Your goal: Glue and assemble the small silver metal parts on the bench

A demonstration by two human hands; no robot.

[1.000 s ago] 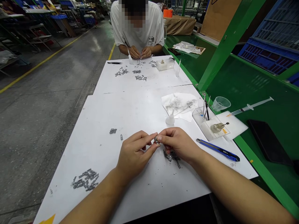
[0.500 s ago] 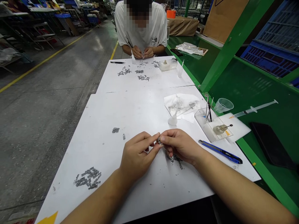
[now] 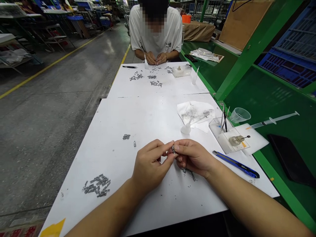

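Observation:
Between my two hands is a small dark metal part (image 3: 173,150), pinched at the fingertips; its exact kind is too small to make out. My left hand (image 3: 151,161) grips it from the left with thumb and forefinger. From the other side my right hand (image 3: 194,154) closes on it, its lower fingers curled. Partly hidden below my right hand lies a pile of small metal parts (image 3: 191,173). Farther left on the white table (image 3: 145,115) are a little cluster of similar parts (image 3: 126,136), one lone part (image 3: 134,143) and a larger pile (image 3: 97,186).
A blue utility knife (image 3: 235,164) lies right of my right hand. Beyond stand a squeeze bottle (image 3: 186,128), a stained cloth (image 3: 196,112), a holder with tweezers (image 3: 224,121), a small glass bottle (image 3: 236,140) and a syringe (image 3: 273,120). A person (image 3: 155,36) sits opposite, handling small parts.
The whole view has shifted slightly, so everything sits a little farther right. My hands keep the same pinch on the small metal part.

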